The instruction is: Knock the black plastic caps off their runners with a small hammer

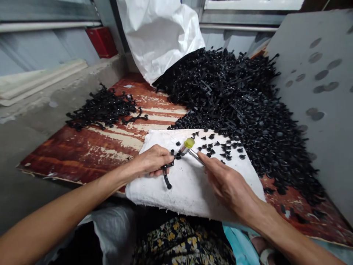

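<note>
1. Far left on the desk point(82, 154): a small heap of bare black runners point(103, 108), set well apart from everything else, on worn red board with pale scuffs.
2. Left hand point(151, 162): fingers curled and pinching a black plastic sprue point(167, 172), pressing it flat onto the white cloth pad point(190, 184). Sprue thin and branched, with small round ends; one arm pointing down towards the near edge of the pad, another reaching up towards the tool tip.
3. Centre: a slim tool with a yellow-green head point(188, 143) and metal shaft, its tip touching the upper end of the sprue.
4. Right hand point(228, 184): closed around the tool's shaft, forefinger laid along it, pen fashion.
5. Step in hand, by the look of it: knocking the small pieces off the sprue with the tool. Next move likely calls for a firm hold with the left and a short, well-aimed push at the joint (easy to slip on such a thin stem).
6. Right of the tool: loose black caps point(220, 147) scattered on the pad.
7. Further right and behind: a large pile of black sprues point(242, 103) spilling from a white sack point(160, 36), beside a grey board point(325, 110).
</note>
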`<action>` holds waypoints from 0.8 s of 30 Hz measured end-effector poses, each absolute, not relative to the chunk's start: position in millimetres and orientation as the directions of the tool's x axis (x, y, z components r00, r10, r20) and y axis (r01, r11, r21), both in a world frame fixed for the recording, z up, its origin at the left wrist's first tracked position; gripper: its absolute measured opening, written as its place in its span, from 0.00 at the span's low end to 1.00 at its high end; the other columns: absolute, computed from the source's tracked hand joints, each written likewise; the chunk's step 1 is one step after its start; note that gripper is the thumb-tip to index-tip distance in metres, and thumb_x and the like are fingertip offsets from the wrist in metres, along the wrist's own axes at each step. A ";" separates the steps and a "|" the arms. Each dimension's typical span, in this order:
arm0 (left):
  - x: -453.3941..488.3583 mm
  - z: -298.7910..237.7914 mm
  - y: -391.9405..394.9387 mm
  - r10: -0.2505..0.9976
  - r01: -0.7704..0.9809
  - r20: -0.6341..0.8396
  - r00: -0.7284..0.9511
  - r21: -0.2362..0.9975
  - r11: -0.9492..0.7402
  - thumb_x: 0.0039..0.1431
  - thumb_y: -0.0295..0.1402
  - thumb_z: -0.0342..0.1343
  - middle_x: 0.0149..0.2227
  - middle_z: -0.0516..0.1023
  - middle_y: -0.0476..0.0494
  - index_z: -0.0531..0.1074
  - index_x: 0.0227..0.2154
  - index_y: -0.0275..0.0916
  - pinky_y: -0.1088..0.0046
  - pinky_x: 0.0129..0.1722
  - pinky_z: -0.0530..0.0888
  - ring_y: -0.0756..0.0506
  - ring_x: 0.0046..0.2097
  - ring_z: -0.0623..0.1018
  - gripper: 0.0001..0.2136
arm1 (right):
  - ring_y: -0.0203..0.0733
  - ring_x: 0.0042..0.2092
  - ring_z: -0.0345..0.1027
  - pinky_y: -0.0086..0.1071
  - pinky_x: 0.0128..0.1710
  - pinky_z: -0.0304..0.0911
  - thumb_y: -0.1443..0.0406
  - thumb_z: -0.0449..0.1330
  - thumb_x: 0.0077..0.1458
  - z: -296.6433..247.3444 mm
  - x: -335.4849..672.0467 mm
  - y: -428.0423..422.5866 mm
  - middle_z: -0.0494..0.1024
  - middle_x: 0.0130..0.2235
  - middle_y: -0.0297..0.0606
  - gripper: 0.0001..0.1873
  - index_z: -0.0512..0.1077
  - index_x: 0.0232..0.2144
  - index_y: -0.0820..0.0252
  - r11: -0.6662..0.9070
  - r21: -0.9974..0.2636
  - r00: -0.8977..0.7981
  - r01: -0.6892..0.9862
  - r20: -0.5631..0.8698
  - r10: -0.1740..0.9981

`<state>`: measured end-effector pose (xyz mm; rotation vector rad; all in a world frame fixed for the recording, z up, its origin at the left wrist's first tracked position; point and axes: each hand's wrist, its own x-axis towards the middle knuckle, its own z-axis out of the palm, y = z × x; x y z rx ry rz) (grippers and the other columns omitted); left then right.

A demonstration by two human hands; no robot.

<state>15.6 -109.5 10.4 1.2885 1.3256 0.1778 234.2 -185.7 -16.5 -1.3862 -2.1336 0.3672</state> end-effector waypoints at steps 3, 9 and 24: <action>15.1 14.1 -110.3 0.713 0.515 -0.583 0.389 0.779 0.356 0.59 0.36 0.52 0.17 0.70 0.52 0.65 0.22 0.36 0.83 0.11 0.53 0.58 0.12 0.60 0.13 | 0.44 0.41 0.75 0.39 0.43 0.71 0.69 0.49 0.61 -8.3 231.6 -185.5 0.78 0.45 0.48 0.24 0.65 0.59 0.63 0.380 -0.665 -0.162 0.643 0.366 0.916; 25.0 23.0 -121.8 0.636 0.482 -0.417 0.650 0.872 0.078 0.56 0.39 0.53 0.21 0.72 0.51 0.67 0.22 0.36 0.80 0.18 0.59 0.56 0.18 0.64 0.12 | 0.37 0.27 0.66 0.30 0.26 0.67 0.59 0.59 0.56 2.8 209.9 -181.9 0.72 0.28 0.32 0.17 0.72 0.47 0.60 0.034 -0.973 -0.090 0.229 0.013 0.996; 42.1 6.9 -153.2 0.817 -0.182 -0.434 0.379 0.831 0.526 0.37 0.41 0.72 0.28 0.77 0.45 0.70 0.29 0.34 0.80 0.19 0.68 0.52 0.25 0.74 0.21 | 0.28 0.19 0.54 0.22 0.13 0.51 0.55 0.62 0.51 -3.1 202.0 -197.8 0.70 0.29 0.29 0.21 0.68 0.44 0.59 -0.170 -0.978 0.010 -0.121 -0.172 0.985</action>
